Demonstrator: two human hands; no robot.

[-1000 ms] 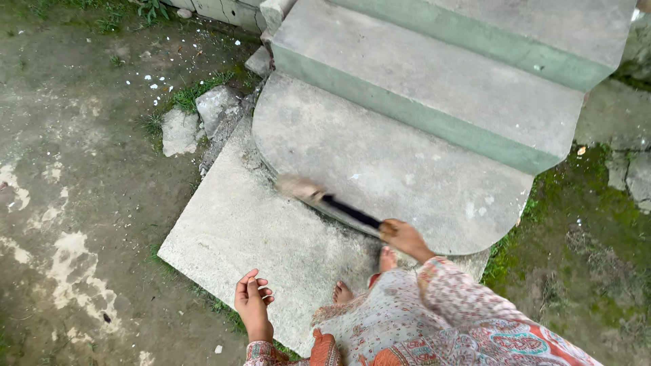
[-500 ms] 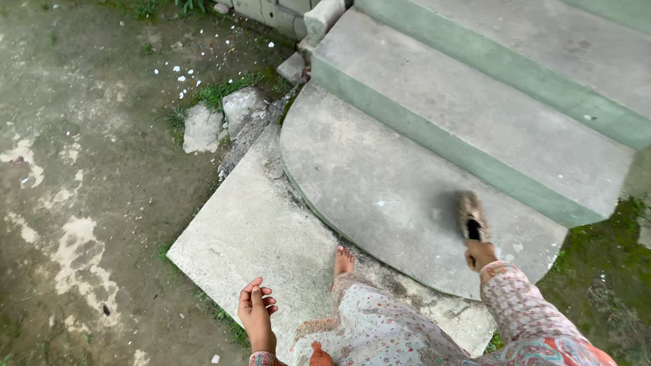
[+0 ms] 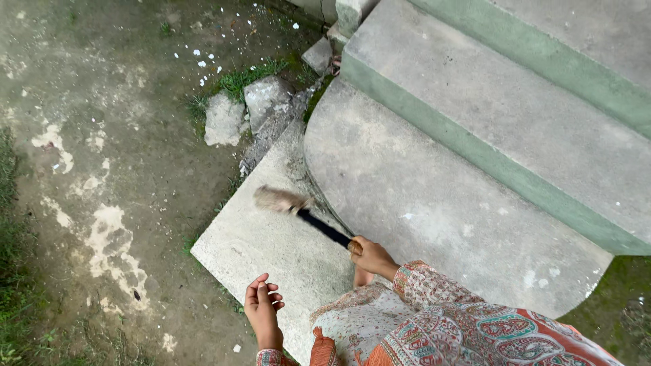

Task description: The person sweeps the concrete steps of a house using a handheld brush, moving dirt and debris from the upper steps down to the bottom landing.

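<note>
My right hand (image 3: 369,256) grips the black handle of a short broom (image 3: 298,209). Its pale bristle head is blurred and lies over the flat concrete slab (image 3: 251,247), beside the edge of the rounded bottom step (image 3: 420,203). My left hand (image 3: 262,308) hangs free over the slab's near edge, fingers loosely curled, holding nothing. A bare foot (image 3: 363,276) shows under my patterned garment, on the slab below the right hand.
Grey concrete stairs with green-painted risers (image 3: 488,159) climb to the upper right. Broken stones (image 3: 244,112) and grass tufts lie at the slab's far corner. Bare dirt with pale patches (image 3: 102,224) spreads to the left. Mossy ground (image 3: 620,305) lies at lower right.
The broom head has swung left, from the right side of the rounded step back across to the slab. My left hand has stayed low by the slab's near edge.
</note>
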